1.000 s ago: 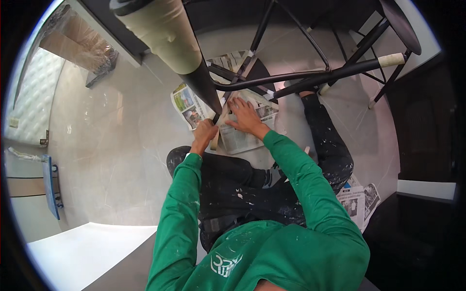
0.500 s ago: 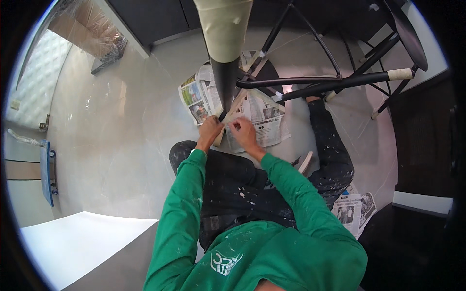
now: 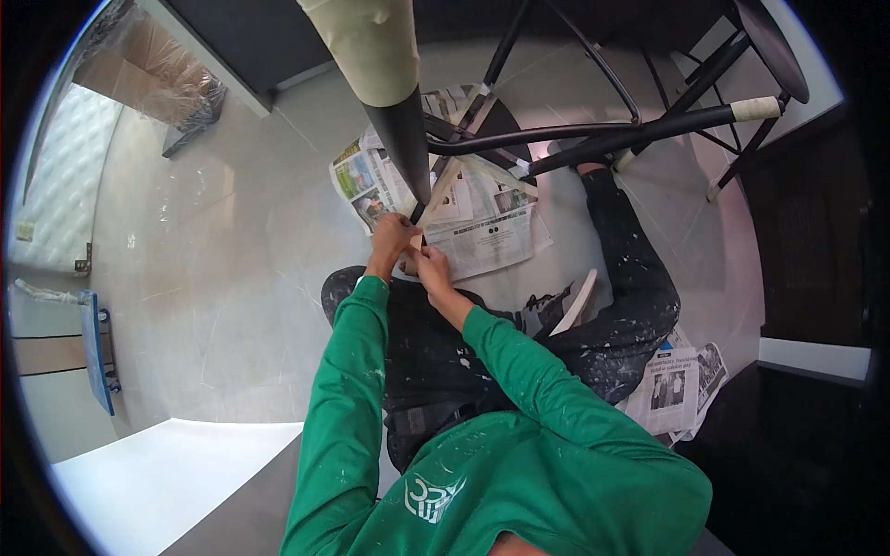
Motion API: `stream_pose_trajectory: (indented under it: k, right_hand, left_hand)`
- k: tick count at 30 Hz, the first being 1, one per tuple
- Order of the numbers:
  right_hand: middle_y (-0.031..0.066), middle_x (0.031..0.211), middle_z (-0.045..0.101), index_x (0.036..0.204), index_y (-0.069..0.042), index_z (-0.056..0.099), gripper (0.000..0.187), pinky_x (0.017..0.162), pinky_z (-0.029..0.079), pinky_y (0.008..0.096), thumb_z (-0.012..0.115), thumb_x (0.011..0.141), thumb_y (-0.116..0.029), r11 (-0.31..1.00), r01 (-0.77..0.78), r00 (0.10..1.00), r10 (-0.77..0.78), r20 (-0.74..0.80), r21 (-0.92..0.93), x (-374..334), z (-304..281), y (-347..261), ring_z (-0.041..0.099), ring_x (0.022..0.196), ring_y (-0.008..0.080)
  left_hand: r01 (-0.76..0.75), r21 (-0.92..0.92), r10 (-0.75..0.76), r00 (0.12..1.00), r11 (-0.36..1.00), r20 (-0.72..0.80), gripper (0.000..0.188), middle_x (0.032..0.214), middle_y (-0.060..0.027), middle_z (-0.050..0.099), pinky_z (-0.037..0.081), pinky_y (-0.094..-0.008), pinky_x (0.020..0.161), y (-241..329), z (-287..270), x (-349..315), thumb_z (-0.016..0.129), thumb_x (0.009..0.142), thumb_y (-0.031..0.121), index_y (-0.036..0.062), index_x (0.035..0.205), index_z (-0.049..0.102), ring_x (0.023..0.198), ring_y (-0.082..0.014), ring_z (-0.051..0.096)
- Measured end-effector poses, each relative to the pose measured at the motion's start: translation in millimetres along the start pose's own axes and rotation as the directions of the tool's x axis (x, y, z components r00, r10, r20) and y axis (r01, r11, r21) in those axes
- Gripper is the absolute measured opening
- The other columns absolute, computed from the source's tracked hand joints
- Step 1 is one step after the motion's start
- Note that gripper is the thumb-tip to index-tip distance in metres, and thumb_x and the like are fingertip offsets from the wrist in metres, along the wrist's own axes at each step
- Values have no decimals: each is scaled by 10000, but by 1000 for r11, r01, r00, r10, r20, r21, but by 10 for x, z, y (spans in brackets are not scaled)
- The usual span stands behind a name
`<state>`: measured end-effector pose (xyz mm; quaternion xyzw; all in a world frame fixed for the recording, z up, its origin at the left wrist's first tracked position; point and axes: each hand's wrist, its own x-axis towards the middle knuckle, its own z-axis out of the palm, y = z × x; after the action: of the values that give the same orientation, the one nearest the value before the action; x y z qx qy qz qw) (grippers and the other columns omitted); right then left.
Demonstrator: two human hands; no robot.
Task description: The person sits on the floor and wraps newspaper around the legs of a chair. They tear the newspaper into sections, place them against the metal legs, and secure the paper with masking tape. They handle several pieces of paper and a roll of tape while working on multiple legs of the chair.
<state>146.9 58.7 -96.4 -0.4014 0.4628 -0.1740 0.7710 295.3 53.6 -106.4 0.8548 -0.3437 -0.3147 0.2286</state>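
Note:
An upturned black stool, one leg (image 3: 399,134) of it rising close to me, stands on spread newspaper (image 3: 487,243). Cream masking tape (image 3: 366,46) wraps the end of that leg, and pale tape strips run over the lower frame and paper. My left hand (image 3: 393,236) is closed in a pinch beside the foot of the near leg. Just right of it and a little nearer, my right hand (image 3: 433,269) pinches too. A short cream strip of masking tape (image 3: 417,242) shows between the fingers of both hands.
Another black stool (image 3: 777,51) stands at the far right. My paint-spotted legs (image 3: 640,278) lie around the work, with a shoe (image 3: 552,310) in front. More newspaper (image 3: 672,394) lies at right. At left are a plastic-wrapped box (image 3: 139,60) and a blue flat-topped object (image 3: 95,352).
My right hand has moved left and nearer to me, coming up against the left hand. The near stool leg appears further left, and the whole view has shifted slightly.

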Motion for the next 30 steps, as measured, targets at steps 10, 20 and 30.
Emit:
stream_pose_trajectory:
  k: [10,20,30]
  right_hand:
    - [14,955,718,1148,-141,662,363,706,478,240,682,953,-447,958,-224,965,191,182,181,63,-166,-53,686,812,108]
    - [-9,967,704,1157,-159,668,340,751,449,280,645,977,-446,938,-211,972,171,164,274,-40,-210,-41,649,859,113]
    - [37,918,709,1064,-85,674,306,724,474,285,644,993,-382,965,-149,988,136,75,215,221,-249,273,671,811,135]
  left_hand:
    - [242,-520,-195,970,819,144,422,862,-129,745,556,-377,602,-111,11,-129,910,760,308,-31,925,719,678,-227,708]
    - [187,-960,-353,929,206,106,332,978,-109,698,484,-322,550,-85,334,-143,851,806,91,63,1081,667,727,-200,670]
    - [-699,-255,605,710,668,-361,298,927,-86,718,515,-339,850,1364,-788,-577,854,841,207,-13,975,704,867,-216,680]
